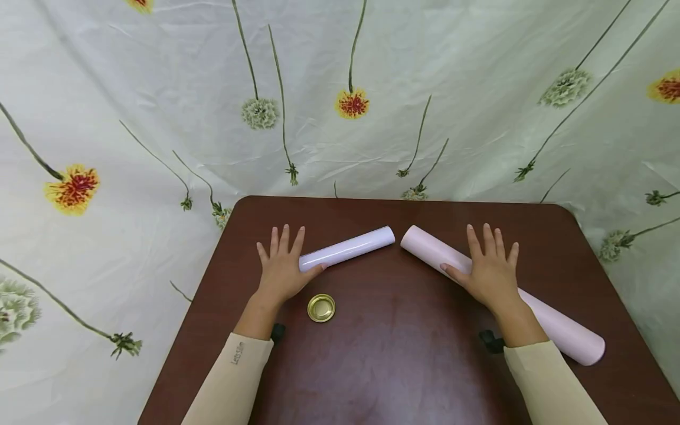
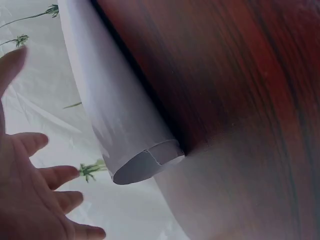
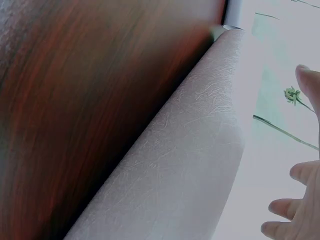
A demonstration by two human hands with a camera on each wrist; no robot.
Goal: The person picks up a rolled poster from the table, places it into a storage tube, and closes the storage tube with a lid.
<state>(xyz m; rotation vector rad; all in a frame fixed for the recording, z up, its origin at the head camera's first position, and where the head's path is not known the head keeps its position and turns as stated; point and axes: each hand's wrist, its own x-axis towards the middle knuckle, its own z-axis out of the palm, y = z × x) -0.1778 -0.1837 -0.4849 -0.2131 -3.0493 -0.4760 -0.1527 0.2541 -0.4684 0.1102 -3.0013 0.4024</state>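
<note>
A glossy white roll [image 1: 347, 248] lies slantwise on the brown table. My left hand [image 1: 281, 271] is spread above its left end, fingers straight. The left wrist view shows the hollow end of that white roll [image 2: 125, 110], with the hand [image 2: 35, 185] apart from it. A longer, thicker pale pink roll [image 1: 563, 324] slants toward the front right. Over its middle my right hand [image 1: 491, 274] spreads its fingers and hides part of it. In the right wrist view the textured pink roll [image 3: 185, 140] stands clear of the fingers of the right hand [image 3: 300, 200].
A small round gold lid [image 1: 321, 308] lies on the table [image 1: 393, 366] to the right of the left wrist. Behind the table's far edge hangs a pale flower-printed cloth [image 1: 313, 147], which also covers both sides. Dark wrist straps [image 1: 491, 341] show beside the sleeves.
</note>
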